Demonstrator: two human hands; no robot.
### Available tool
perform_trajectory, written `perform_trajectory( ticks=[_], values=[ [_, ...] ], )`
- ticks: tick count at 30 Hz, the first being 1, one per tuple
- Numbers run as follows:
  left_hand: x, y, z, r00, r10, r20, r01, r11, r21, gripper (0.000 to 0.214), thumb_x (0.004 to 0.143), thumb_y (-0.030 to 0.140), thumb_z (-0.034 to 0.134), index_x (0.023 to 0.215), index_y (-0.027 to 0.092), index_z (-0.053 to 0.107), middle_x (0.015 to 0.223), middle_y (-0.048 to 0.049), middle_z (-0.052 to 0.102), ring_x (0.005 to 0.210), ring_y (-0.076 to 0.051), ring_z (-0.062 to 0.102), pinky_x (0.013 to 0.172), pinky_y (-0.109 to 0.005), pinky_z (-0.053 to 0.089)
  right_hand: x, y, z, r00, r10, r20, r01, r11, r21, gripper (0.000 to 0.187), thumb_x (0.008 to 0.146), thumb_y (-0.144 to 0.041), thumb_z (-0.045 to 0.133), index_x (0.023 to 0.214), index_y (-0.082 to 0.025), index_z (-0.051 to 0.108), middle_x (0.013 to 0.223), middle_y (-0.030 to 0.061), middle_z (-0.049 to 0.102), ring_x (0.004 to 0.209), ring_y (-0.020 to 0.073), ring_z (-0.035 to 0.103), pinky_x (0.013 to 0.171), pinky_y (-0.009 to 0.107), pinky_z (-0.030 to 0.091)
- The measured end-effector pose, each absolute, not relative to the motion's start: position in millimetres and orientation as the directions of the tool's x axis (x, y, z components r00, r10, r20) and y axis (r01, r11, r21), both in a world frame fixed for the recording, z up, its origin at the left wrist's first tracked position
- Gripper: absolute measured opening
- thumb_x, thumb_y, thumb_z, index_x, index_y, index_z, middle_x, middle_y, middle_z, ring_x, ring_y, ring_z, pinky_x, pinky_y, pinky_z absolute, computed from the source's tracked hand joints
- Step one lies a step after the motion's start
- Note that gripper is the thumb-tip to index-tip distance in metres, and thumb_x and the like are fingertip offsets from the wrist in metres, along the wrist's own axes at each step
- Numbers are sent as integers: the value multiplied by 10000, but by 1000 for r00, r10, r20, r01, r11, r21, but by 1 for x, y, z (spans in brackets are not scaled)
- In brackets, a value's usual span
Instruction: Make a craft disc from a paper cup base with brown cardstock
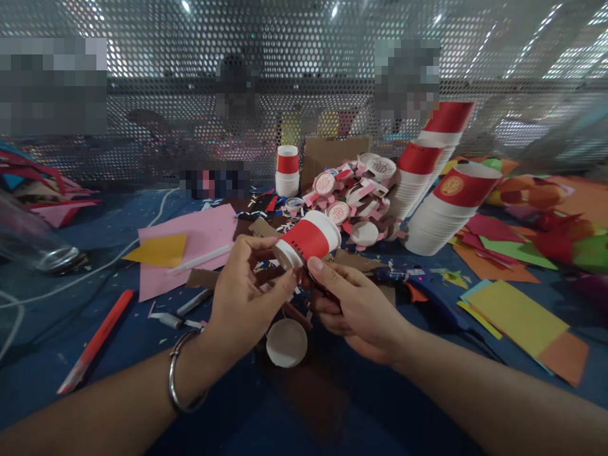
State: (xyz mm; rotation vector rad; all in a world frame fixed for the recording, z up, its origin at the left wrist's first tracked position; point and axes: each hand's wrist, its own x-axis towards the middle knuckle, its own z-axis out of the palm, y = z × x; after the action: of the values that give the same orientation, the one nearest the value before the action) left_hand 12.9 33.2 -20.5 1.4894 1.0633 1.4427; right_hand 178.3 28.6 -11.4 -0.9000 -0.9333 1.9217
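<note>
A red and white paper cup (311,237) lies tilted on its side in the air, above the middle of the table. My left hand (251,285) holds it at its left end, fingers behind and thumb below. My right hand (354,301) is closed around a dark tool, seemingly scissors (323,290), mostly hidden by the fingers, with its tip against the cup's lower edge. Below the hands, a round white cut-off cup piece (287,342) rests on the table. Behind the cup is a heap of cut cup bottoms (338,212) with pink and brown flaps.
Tall cup stacks (434,209) lean at the back right, and a smaller stack (287,171) stands behind. A blue glue gun (434,301) lies right, near coloured paper sheets (520,316). At left are pink paper (190,244), a red cutter (97,339) and a glass jar (42,234).
</note>
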Motion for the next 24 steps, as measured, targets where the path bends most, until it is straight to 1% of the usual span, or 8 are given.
perform_trajectory(
  ticks=[2, 6, 8, 13, 17, 19, 21, 24],
  values=[
    [14, 33, -20, -17, 949, 316, 41, -315, 948, 378, 818, 300, 806, 1061, 217, 530, 1082, -89, 702, 1036, -261, 710, 748, -376, 646, 178, 29, -11, -413, 877, -247, -343, -401, -849, 562, 678, -649, 848, 751, -190, 533, 477, -131, 314, 393, 7, 176, 350, 137, 98],
    [15, 31, -18, -19, 980, 196, 34, -195, 980, 396, 802, 354, 817, 1048, 223, 537, 1032, -78, 697, 884, -261, 723, 524, -326, 625, 178, 28, -12, -395, 878, -271, -324, -409, -853, 572, 679, -671, 834, 719, -181, 540, 464, -130, 311, 381, 4, 183, 343, 138, 105],
    [15, 30, -17, 5, 987, 160, 14, -160, 987, 394, 804, 362, 816, 1049, 222, 541, 1020, -68, 699, 830, -247, 726, 481, -308, 613, 178, 29, -13, -385, 878, -285, -316, -416, -853, 570, 675, -659, 843, 701, -178, 539, 465, -125, 319, 380, 3, 193, 343, 138, 107],
    [13, 30, -14, 5, 981, 195, 61, -195, 979, 339, 808, 327, 819, 1004, 199, 574, 1011, -65, 706, 888, -231, 720, 545, -313, 659, 177, 30, -14, -353, 886, -301, -331, -419, -845, 561, 617, -584, 908, 672, -163, 542, 513, -107, 362, 396, -5, 212, 348, 138, 107],
    [14, 28, -13, 35, 968, 248, 8, -249, 969, 330, 822, 307, 810, 1019, 211, 563, 999, -51, 700, 800, -218, 730, 488, -321, 655, 176, 28, -13, -347, 895, -282, -350, -402, -846, 563, 624, -586, 904, 660, -155, 543, 547, -96, 394, 417, -5, 221, 355, 141, 111],
    [15, 26, -14, 36, 957, 289, 4, -289, 957, 324, 834, 295, 802, 1037, 216, 562, 1013, -52, 693, 798, -216, 733, 496, -324, 657, 176, 27, -13, -347, 899, -266, -362, -391, -846, 563, 636, -593, 895, 664, -156, 542, 566, -91, 407, 425, -4, 222, 360, 144, 113],
    [16, 25, -15, 36, 942, 333, 27, -334, 942, 321, 845, 287, 793, 1057, 219, 562, 1032, -60, 688, 871, -229, 732, 562, -340, 671, 177, 25, -12, -348, 903, -252, -369, -379, -849, 559, 642, -590, 893, 674, -158, 540, 583, -91, 407, 431, -3, 214, 364, 147, 110],
    [15, 24, -18, 33, 922, 385, 86, -386, 918, 319, 853, 285, 785, 1070, 216, 561, 1058, -78, 678, 975, -245, 709, 714, -393, 673, 177, 22, -11, -352, 908, -227, -374, -358, -856, 541, 668, -582, 885, 704, -160, 548, 603, -92, 410, 435, -4, 199, 369, 150, 102]
  ],
)
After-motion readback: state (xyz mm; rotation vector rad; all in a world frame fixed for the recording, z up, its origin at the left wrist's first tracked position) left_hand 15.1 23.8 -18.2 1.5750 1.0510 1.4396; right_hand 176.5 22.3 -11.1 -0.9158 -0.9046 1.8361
